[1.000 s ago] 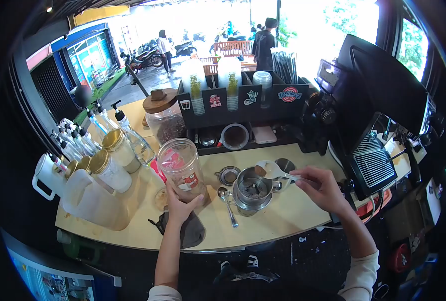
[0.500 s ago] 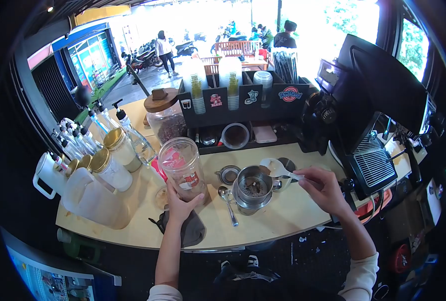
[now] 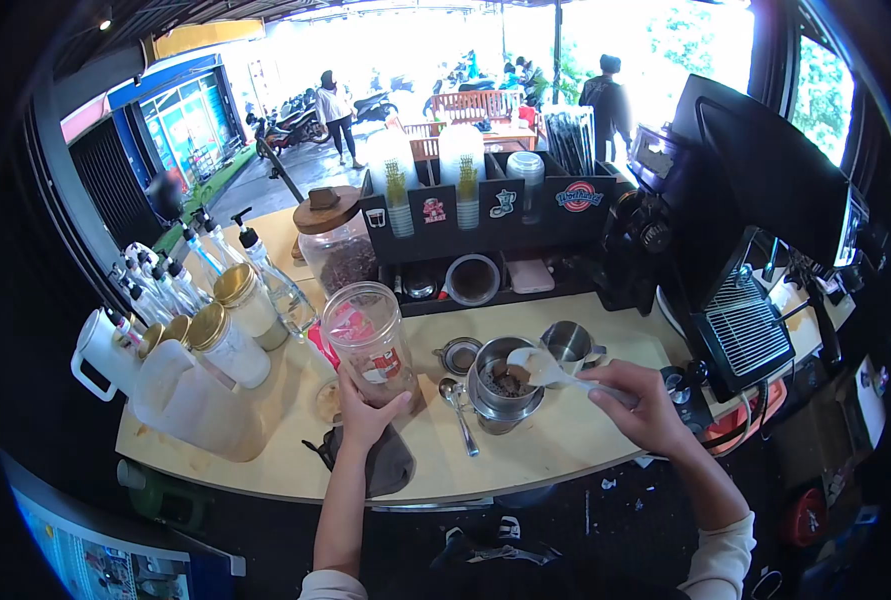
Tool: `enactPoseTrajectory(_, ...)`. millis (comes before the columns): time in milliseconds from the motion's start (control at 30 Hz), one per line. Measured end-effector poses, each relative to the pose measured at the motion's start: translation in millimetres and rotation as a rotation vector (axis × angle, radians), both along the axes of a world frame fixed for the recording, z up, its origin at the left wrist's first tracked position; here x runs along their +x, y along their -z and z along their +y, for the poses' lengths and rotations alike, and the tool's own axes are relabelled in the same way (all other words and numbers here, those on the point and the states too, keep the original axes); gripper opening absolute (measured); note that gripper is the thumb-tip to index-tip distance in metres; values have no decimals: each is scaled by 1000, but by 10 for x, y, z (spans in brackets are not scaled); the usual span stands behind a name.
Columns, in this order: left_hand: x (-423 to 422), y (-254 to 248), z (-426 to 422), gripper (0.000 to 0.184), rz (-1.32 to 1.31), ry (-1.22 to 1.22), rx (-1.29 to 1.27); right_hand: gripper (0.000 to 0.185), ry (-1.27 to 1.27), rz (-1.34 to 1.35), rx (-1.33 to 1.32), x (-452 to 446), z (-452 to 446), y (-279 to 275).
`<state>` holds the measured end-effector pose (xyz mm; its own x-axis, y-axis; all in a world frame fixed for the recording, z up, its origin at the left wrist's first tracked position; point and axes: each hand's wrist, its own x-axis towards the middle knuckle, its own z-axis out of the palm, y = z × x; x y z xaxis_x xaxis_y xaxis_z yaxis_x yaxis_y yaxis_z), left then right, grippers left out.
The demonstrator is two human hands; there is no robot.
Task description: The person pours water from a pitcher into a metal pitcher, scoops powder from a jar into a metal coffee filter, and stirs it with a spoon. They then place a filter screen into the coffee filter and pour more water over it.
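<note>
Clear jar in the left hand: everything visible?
The clear jar is a see-through cylinder, plastic or glass, with a wide round mouth that looks uncapped and a red-and-white label on its side. The left grip wraps its lower near side. It's roughly upright, left of the metal teaspoon; base contact and contents can't be told.

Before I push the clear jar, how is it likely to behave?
The clear jar is likely stiff: it looks undented under the left hand. Being taller than wide, it might tip if pushed high.
</note>
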<state>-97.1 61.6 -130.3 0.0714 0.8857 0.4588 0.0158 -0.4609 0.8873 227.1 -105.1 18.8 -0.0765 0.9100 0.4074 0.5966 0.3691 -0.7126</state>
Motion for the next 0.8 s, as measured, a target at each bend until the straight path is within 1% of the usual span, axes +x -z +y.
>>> enactPoseTrajectory(100,1,-54,-31,85,64,-34,21,23,1,-62,37,-39,-4,-30)
enactPoseTrajectory(233,-5,-14,-13,85,30,-27,21,22,-13,-33,69,-71,7,-36)
enactPoseTrajectory(300,-6,-43,-32,86,83,-56,35,23,8,-51,62,-71,-4,-54)
enactPoseTrajectory(400,-19,30,1,86,80,-66,36,24,-4,-38,19,-60,-5,-48)
enactPoseTrajectory(533,-25,59,23,87,68,-43,37,24,-11,-21,42,-62,1,-47)
enactPoseTrajectory(633,-28,97,37,89,58,-59,50,24,-14,0,8,-56,23,-30)
enactPoseTrajectory(700,-43,110,43,91,132,-93,96,23,-40,129,-84,-60,53,-33)
enactPoseTrajectory(733,-43,109,38,91,130,-96,98,23,-43,127,-82,-70,68,-81)
enactPoseTrajectory(800,-19,92,22,93,35,-17,52,23,-78,113,-218,-110,143,-238)
